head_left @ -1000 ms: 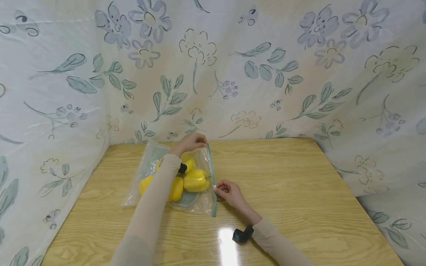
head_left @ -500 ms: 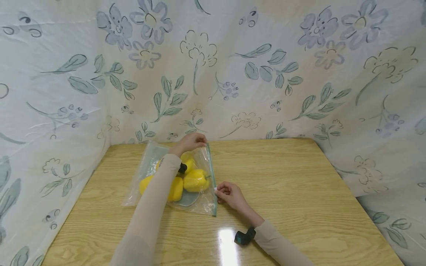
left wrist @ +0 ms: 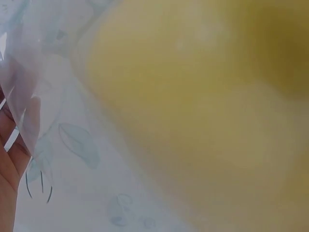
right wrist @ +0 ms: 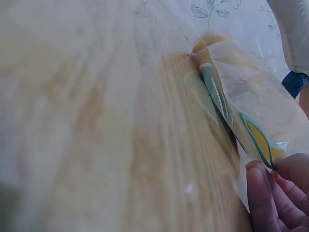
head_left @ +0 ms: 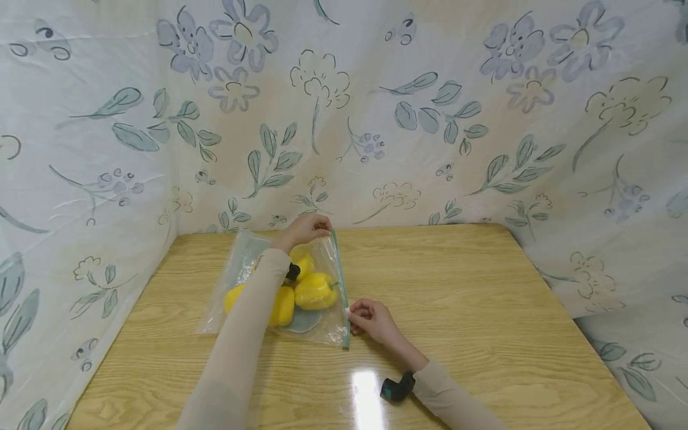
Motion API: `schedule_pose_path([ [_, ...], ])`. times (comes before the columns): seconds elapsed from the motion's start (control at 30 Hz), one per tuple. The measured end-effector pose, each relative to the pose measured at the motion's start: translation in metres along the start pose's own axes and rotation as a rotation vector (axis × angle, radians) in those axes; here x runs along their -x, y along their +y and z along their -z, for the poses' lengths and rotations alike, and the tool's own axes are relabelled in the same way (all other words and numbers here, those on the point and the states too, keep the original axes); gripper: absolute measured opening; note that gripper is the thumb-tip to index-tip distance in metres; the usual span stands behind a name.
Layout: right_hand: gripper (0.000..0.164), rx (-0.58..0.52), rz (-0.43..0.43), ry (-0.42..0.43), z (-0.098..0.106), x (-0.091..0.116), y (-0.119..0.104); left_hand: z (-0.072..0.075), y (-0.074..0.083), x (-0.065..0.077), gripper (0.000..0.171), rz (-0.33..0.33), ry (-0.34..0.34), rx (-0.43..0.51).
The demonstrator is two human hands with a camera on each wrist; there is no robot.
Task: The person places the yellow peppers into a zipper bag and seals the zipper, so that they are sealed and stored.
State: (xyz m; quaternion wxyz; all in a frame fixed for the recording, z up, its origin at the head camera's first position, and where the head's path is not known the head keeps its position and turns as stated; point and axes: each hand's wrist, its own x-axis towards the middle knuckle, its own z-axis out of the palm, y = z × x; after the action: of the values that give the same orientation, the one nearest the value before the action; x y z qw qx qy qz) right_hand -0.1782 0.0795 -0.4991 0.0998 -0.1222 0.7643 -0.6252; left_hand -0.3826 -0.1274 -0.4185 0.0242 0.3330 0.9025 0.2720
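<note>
A clear zip bag (head_left: 217, 313) with a green closure strip (head_left: 341, 275) lies on the table, left of centre. Inside it are several yellow bell peppers (head_left: 316, 291), partly covered by the left forearm. At the strip's far end, my left hand (head_left: 303, 230) pinches the bag's corner. My right hand (head_left: 374, 322) pinches a small white slider (head_left: 347, 311) on the strip, nearer the front. In the right wrist view, the green edges (right wrist: 258, 137) part in a narrow loop just beyond the fingertips. A blurred yellow pepper (left wrist: 203, 106) fills most of the left wrist view.
The wooden table (head_left: 457, 286) extends right of the bag and in front of it. Floral cloth (head_left: 376, 119) hangs behind the table and along its sides. A black device (head_left: 398, 387) is worn at the right wrist.
My right hand has slid the white slider a short way along the green strip toward the front edge. The left hand keeps its hold on the far corner, almost unmoved.
</note>
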Motion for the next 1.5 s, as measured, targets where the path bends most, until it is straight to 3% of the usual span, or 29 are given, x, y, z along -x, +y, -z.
schedule_pose_path([
  [0.53,0.014,-0.020,-0.036,-0.019,-0.007,0.013,-0.006,-0.001,-0.002,0.002,0.008,-0.023,-0.014,0.014],
  [0.9,0.016,-0.126,-0.047,-0.029,-0.011,0.010,0.021,-0.001,-0.002,0.004,0.008,-0.029,-0.029,0.015],
  [1.5,0.027,-0.196,-0.077,-0.068,-0.010,0.015,0.021,0.003,-0.004,0.003,0.009,-0.054,-0.024,0.016],
])
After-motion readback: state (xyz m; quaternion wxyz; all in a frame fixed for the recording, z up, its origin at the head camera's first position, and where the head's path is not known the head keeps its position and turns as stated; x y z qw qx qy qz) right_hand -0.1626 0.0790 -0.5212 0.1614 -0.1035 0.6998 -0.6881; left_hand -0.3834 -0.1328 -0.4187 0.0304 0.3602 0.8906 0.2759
